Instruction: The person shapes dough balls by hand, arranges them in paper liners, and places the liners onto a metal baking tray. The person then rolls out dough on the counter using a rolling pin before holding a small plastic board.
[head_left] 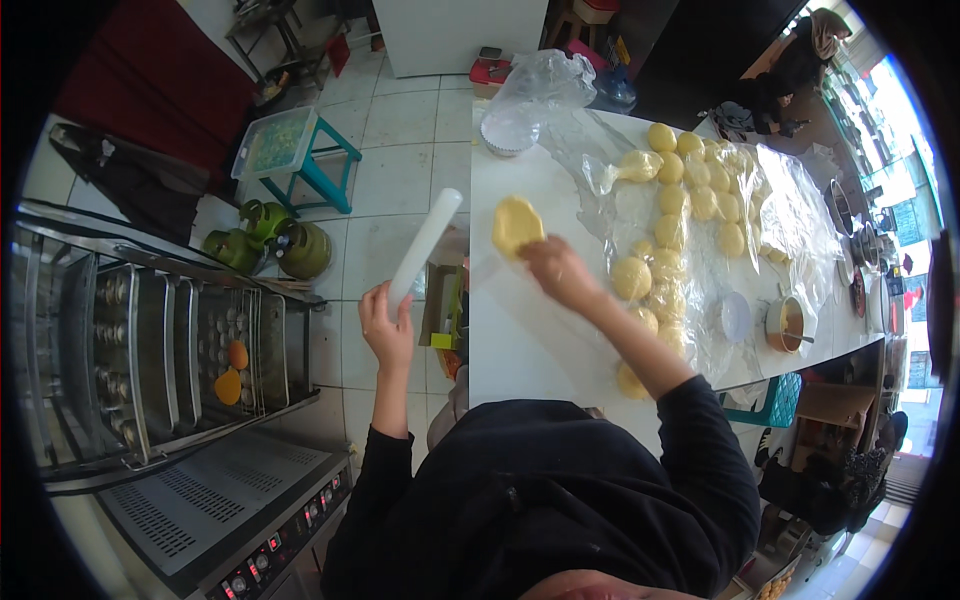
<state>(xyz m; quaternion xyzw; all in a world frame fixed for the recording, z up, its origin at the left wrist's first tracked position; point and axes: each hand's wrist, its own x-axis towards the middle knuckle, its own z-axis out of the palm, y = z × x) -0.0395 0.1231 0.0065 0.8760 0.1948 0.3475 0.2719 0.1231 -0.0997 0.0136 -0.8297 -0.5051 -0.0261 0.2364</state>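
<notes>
On the worktop point(545, 345), the right hand point(560, 272) touches flattened dough point(515, 222) (whether pinching, I cannot tell); the left hand point(386, 325) grips a white rolling pin point(428, 240). Shaping seems underway; rolling next would likely need both.

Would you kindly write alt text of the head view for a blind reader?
A person's right hand is at the edge of a flat piece of yellow dough on a white table, while the left hand holds a white rolling pin. Dough balls lie to the right, many under clear plastic.
</notes>
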